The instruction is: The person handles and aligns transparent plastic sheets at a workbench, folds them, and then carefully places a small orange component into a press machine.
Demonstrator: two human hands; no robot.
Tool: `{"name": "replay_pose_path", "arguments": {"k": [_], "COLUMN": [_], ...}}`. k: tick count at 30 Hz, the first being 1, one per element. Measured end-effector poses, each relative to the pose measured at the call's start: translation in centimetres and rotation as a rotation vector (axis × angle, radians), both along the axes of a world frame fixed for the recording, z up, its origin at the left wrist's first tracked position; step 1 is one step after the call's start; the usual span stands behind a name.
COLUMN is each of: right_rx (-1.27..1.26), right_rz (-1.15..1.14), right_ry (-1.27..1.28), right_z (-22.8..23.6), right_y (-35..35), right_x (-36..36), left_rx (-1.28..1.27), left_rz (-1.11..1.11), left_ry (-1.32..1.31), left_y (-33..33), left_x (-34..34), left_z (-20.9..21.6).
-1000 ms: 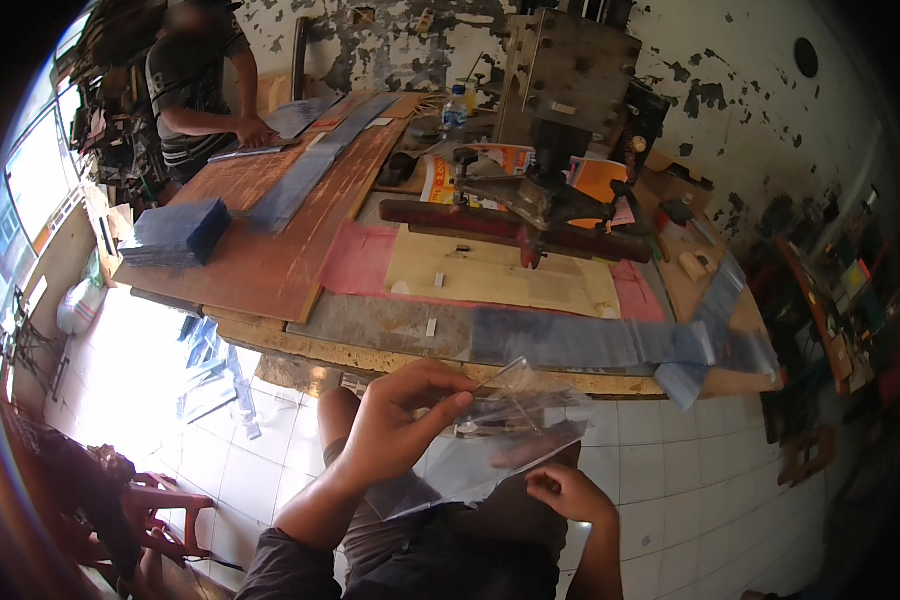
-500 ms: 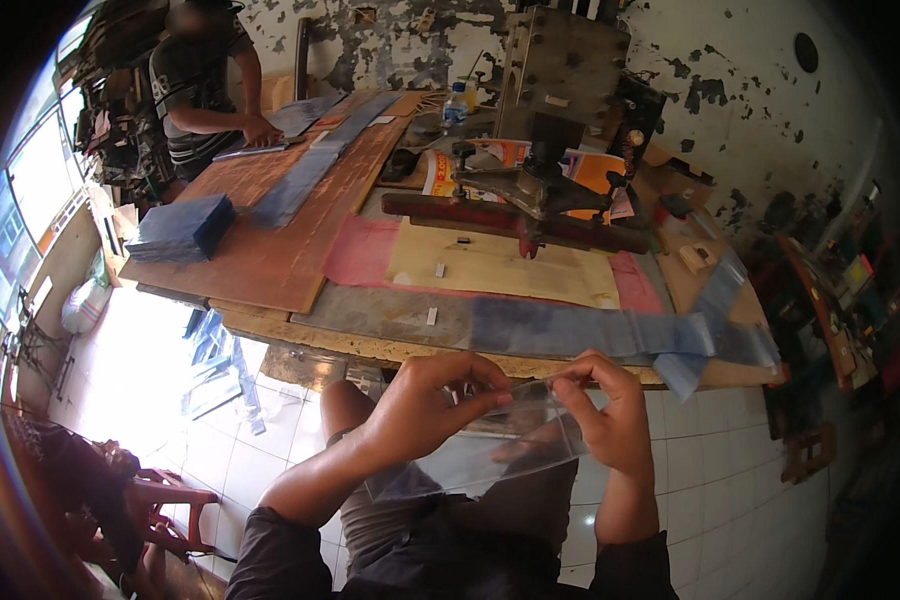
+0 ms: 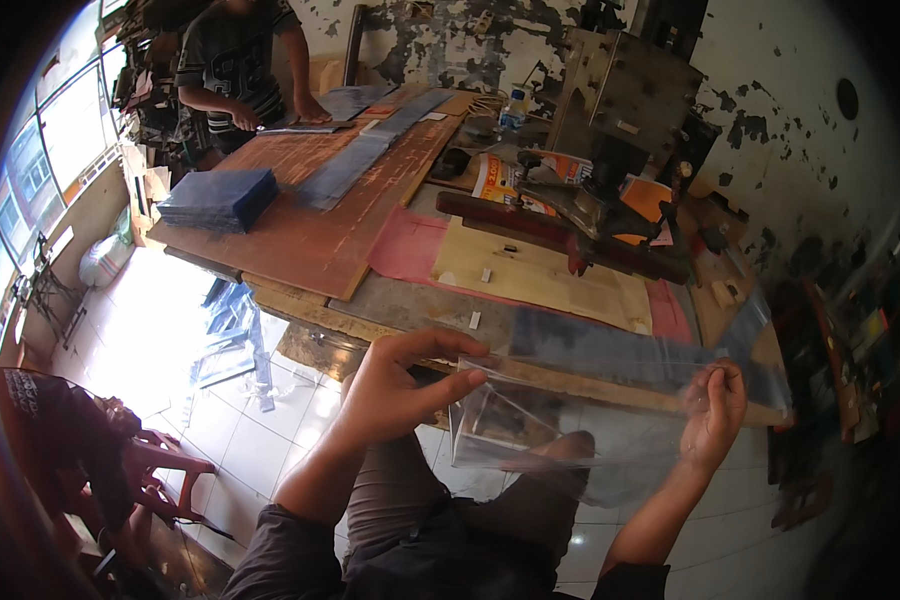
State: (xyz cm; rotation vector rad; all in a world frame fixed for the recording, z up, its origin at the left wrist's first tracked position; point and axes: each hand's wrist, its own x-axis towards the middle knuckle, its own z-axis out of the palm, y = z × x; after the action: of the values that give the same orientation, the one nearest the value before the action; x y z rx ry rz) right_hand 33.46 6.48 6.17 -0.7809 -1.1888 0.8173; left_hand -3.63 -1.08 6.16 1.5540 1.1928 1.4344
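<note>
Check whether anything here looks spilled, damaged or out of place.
Yes, two things. Bluish plastic pieces lie in a loose tangle on the tiled floor to your left, unlike the neat stack of blue sheets on the brown board. The wall also looks damaged, flaking in dark patches.

Yellow-and-orange leaflet [image 3: 495, 180]: I make out bold printed digits and smaller lettering on its face.
Orange-and-white leaflet [image 3: 570, 168]: I see large lettering here, partly hidden from my view.
Co-worker's shirt [image 3: 235, 75]: across the dark front I see big numerals in pale outline.
Bottle label [image 3: 512, 118]: a blue band, too small on my feed to read.
Dark cloth [image 3: 55, 435], lower left: I see small pale lettering, too blurred for me to read.
</note>
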Motion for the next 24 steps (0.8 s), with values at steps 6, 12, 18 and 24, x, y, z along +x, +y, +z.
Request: {"name": "replay_pose_path", "arguments": {"k": [6, 12, 18, 24], "right_rx": [0.018, 0.032, 0.014, 0.056], "right_rz": [-0.019, 0.022, 0.078, 0.043], "right_ry": [-0.001, -0.009, -0.001, -0.045], "right_z": [-0.9, -1.6, -2.5, -3.2], "right_y": [0.3, 0.5, 0.6, 0.7], "right_x": [0.9, 0.9, 0.9, 1.5], "left_rx": [0.101, 0.162, 0.196, 0.211], "left_rz": [0.043, 0.059, 0.136, 0.113], "left_ry": [-0.082, -0.085, -0.024, -0.107], "left_y": [-0.6, -1.0, -1.2, -1.0], "left_x": [0.9, 1.2, 1.4, 1.6], "left_z": [0.9, 1.4, 1.4, 0.4]}}
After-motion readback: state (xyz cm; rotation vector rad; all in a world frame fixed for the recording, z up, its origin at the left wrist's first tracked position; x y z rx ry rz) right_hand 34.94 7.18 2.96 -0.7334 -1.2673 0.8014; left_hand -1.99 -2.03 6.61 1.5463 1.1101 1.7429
